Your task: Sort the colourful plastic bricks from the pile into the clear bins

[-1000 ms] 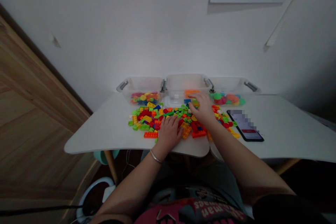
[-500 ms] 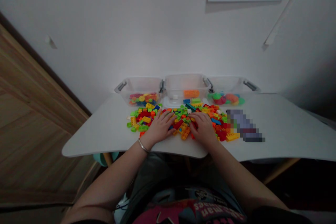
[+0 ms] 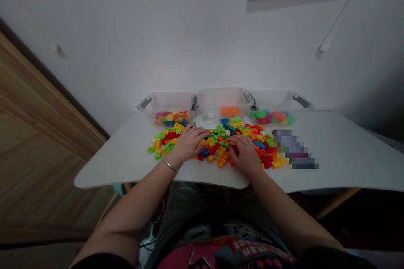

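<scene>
"Starting from the left, what's there?"

"A clear box (image 3: 168, 100) of small bright pieces at the back of the tabletop (image 3: 107, 170), with the left end of a pile of toy blocks (image 3: 217, 135) in front. The left hand (image 3: 188, 142) lies palm down over that side, fingers loosely spread, thumb apart. I can't see under the palm."

"And the middle?"

"The pile carries on between the hands, before a second clear box (image 3: 221, 98). The right hand (image 3: 246, 153) is there, fingers curled; I can't tell whether it pinches a piece."

"How would those blocks handle?"

"Light, stiff and hard to break, I'd judge, perhaps a bit slippery on smooth sides. Long ones are best taken by both long sides, midway; little ones between thumb and fingertip."

"Which way do they point?"

"Mostly every way, though the pile itself stretches left to right. The teal block (image 3: 229, 128) slants, far end leftward, near end rightward. The blue block (image 3: 259, 145), just right of the right hand, slants likewise."

"Farther right?"

"A third clear box (image 3: 274, 100) holding coloured pieces, and something phone-like (image 3: 293, 149), blurred, beside the pile."
</scene>
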Tool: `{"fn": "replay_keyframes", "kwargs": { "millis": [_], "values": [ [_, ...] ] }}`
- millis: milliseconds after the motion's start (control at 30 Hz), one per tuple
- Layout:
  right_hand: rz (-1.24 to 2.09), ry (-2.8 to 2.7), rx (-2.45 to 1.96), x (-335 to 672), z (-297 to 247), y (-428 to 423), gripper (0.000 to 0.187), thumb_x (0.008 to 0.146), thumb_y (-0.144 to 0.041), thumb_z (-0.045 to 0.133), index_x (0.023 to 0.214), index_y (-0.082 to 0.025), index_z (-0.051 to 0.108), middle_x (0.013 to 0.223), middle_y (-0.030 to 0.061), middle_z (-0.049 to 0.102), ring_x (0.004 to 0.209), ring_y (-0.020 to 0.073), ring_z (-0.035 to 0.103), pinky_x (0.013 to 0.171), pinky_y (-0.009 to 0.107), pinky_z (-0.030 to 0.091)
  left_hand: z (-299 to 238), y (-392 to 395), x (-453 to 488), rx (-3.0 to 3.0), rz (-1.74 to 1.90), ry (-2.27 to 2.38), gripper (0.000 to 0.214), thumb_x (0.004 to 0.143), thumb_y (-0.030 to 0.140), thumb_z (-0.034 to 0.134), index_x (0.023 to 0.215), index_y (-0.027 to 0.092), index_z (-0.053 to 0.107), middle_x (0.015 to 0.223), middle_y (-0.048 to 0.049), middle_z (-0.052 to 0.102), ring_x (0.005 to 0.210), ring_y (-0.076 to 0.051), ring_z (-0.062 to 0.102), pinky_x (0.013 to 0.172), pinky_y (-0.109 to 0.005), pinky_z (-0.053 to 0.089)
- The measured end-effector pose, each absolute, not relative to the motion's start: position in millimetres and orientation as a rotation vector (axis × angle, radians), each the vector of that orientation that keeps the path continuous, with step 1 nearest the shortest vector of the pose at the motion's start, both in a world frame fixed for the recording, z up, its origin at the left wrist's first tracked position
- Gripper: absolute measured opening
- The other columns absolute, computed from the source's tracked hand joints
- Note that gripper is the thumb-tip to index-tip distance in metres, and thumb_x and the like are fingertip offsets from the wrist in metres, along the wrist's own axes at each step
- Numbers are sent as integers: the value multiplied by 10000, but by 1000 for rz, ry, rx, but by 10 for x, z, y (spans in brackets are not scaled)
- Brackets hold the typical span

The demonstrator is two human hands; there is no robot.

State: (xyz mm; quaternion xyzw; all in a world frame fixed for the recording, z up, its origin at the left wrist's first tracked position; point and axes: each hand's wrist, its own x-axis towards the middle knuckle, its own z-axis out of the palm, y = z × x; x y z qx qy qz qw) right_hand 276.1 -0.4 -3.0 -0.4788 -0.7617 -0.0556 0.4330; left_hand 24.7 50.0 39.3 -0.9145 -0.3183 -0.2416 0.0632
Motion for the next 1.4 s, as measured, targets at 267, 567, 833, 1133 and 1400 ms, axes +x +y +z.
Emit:
{"fn": "replay_keyframes", "kwargs": {
  "millis": [267, 567, 833, 1133, 1400],
  "values": [
    [-123, -1872, -1167, 2772, -42, 9, 241, 840, -166, 544, 1053, -199, 653, 1051, 85, 685, 1025, 250, 588, 956, 449, 462, 651, 378, -81, -2465, -1024, -1525, 320, 936, 344, 434, 1071, 182, 674, 1079, -92, 648, 1052, -232, 574, 990, -423, 451],
    [-78, -1879, -1203, 2756, -30, 0, 258, 842, -182, 524, 1059, -219, 659, 1063, 83, 684, 1038, 258, 589, 961, 464, 459, 85, -97, -137, -2262, -653, -1628, 530, 916, 432, 496, 1401, 218, 493, 1499, -161, 417, 1410, -365, 315, 1151, -628, 182],
    [-68, -1874, -1197, 2752, -45, 1, 239, 856, -200, 520, 1053, -207, 654, 1042, 90, 682, 1022, 257, 586, 958, 470, 461, -46, 5, 54, -2253, -533, -1665, 618, 886, 443, 556, 1456, 240, 429, 1526, -156, 395, 1432, -374, 295, 1148, -663, 135],
    [-79, -1872, -1199, 2748, -46, -3, 231, 859, -195, 520, 1050, -202, 650, 1042, 88, 683, 1025, 258, 582, 957, 473, 461, -14, 151, 156, -2323, -506, -1609, 600, 909, 448, 520, 1453, 214, 428, 1530, -170, 382, 1433, -369, 292, 1152, -657, 122],
    [-71, -1867, -1198, 2761, -48, -2, 254, 848, -188, 514, 1057, -206, 658, 1047, 91, 684, 1025, 257, 587, 960, 469, 465, 365, 35, -147, -2293, -697, -1767, 330, 887, 358, 517, 1134, 188, 653, 1221, -144, 584, 1188, -309, 510, 1054, -503, 384]
  ]
}}
